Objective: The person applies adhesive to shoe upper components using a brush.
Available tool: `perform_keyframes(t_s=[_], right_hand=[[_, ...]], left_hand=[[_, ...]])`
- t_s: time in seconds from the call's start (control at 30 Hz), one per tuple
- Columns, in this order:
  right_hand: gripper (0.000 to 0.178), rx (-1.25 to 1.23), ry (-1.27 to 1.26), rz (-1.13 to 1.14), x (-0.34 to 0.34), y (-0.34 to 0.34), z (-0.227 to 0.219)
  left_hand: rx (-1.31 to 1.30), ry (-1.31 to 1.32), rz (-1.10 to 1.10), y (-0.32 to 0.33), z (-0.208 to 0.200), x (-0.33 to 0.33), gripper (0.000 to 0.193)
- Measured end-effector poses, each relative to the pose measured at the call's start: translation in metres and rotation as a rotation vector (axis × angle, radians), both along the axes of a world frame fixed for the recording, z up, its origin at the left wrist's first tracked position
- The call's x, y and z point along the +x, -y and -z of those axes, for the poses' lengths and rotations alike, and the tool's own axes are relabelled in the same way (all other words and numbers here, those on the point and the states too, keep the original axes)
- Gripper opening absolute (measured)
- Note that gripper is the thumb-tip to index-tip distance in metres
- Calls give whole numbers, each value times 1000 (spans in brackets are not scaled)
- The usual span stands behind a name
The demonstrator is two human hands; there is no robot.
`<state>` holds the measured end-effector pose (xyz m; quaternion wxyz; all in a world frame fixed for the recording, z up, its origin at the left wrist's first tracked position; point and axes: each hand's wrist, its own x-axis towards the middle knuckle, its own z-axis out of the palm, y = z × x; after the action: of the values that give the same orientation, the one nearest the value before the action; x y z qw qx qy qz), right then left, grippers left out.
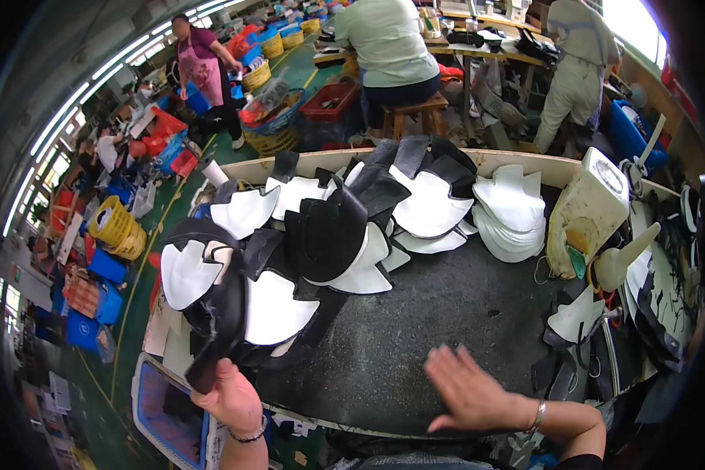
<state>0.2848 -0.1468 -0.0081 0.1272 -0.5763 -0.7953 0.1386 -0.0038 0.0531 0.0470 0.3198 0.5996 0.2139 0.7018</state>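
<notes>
My left hand (231, 401) is closed at the table's near left edge, pinching the lower end of a black shoe-upper piece (204, 368) between thumb and fingers. That piece hangs over the left edge, among others with white faces. Fingers spread and holding nothing, my right hand (478, 395) is over the near part of the dark work surface (415, 329); whether it touches is hard to tell. Piles of black-and-white upper pieces (278, 309) cover the left and far side. Beyond them, a stack of black pieces (325, 235) lies on white ones.
A stack of white cut pieces (509, 215) lies at the far right, beside a stained cream container (587, 211) and a pale bottle (615, 266). Loose pieces (576, 317) lie at the right. A blue-lined basket (176, 415) stands below left. Other people (388, 47) are beyond the table.
</notes>
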Motion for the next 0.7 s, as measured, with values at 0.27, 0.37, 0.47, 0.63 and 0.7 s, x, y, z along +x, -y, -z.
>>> perform_keyframes(t_s=[0.27,0.37,0.47,0.63,0.7], right_hand=[[110,75,197,21,-8,-70,14],[106,172,120,263,-3,-117,28],[110,259,-11,166,-13,-106,28],[117,-1,-72,16,-20,10,17],[114,-51,-116,13,-23,47,14]], left_hand=[[422,-217,-37,-30,-14,18,27],[574,-651,-147,-53,-4,48,33],[294,-1128,-288,-60,23,71,52],[230,-1387,274,9,48,72,68],[206,-1423,331,28,44,47,68]])
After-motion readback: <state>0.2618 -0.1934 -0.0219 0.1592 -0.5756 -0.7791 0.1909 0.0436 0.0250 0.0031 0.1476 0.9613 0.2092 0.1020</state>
